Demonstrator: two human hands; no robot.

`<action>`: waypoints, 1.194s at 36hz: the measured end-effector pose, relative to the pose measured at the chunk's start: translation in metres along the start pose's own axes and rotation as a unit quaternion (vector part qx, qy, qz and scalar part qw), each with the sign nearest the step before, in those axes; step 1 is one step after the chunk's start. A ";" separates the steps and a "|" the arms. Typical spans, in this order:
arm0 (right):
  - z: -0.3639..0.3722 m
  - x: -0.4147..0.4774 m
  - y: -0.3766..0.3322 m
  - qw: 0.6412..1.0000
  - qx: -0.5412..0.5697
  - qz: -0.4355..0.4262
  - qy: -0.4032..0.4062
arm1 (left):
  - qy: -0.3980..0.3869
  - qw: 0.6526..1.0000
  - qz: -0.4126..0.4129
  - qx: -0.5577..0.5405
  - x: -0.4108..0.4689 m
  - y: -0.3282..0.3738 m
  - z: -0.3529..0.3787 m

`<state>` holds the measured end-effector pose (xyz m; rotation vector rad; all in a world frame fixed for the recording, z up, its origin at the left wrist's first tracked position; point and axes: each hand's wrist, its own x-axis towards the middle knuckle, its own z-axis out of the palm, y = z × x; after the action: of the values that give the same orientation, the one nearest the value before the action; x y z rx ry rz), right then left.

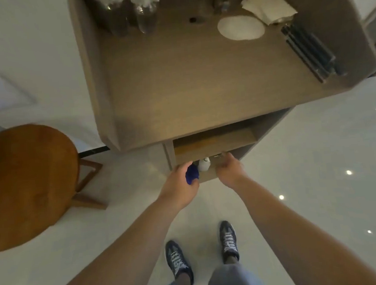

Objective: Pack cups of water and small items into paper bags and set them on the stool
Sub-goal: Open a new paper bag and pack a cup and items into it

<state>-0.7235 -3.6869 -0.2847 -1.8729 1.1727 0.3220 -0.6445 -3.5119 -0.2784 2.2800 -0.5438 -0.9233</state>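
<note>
The left hand [181,182] is gripping a blue item [192,175] at the mouth of the shelf [214,141] under the worktop [189,86], and the right hand [228,168] is reaching in beside it, too blurred to tell its grip. A white bottle [204,164] is standing in the shelf between them, while the stool [28,182] is standing well to the left.

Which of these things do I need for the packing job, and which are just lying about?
Job: stool; water bottles; blue item gripped by left hand; small white bottle.
Likely lying about: napkins; white round disc; dark slatted object.
</note>
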 end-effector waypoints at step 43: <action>0.053 0.210 0.045 0.992 -0.045 -0.104 0.062 | -0.066 0.976 -0.088 0.187 0.195 -0.051 0.117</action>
<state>-0.6394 -3.7779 -0.4676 -2.0993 1.0473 0.1472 -0.5912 -3.6306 -0.4724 2.6501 -0.6240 -1.1448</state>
